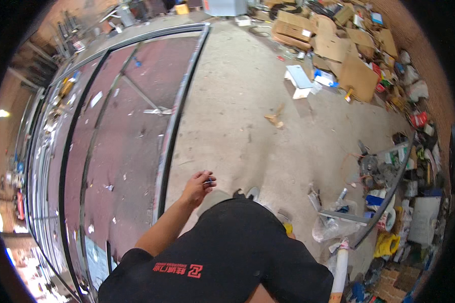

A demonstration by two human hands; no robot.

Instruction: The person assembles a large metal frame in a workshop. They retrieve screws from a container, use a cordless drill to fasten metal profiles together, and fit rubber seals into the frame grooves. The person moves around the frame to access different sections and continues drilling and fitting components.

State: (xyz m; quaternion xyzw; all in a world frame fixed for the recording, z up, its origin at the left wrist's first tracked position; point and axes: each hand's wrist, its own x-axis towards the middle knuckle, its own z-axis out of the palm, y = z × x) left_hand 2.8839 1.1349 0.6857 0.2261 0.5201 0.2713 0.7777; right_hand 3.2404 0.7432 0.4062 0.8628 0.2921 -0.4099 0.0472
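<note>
"Black shirt takes up the nearest part, with red print across it. Where are the hands?"

"Only 1 shows: the left hand, just beyond the shirt, above the concrete floor. Its fingers are curled in around a small dark object."

"What is that object?"

"Too small to tell. It sits at the fingertips, near the long metal rail edging the maroon tabletop on the left."

"And the right hand?"

"Out of sight, so I cannot tell how its fingers stand."

"What lies on the tabletop?"

"Paper scraps, and toward the far part a metal bracket."

"What about the right side?"

"Far right, a small white stool stands beside a heap of flattened cardboard. Nearer, a clear plastic bag lies on the floor, with a white tube close by and a bright yellow item farther right."

"Any footwear?"

"1 pale shoe, just past the shirt."
</note>
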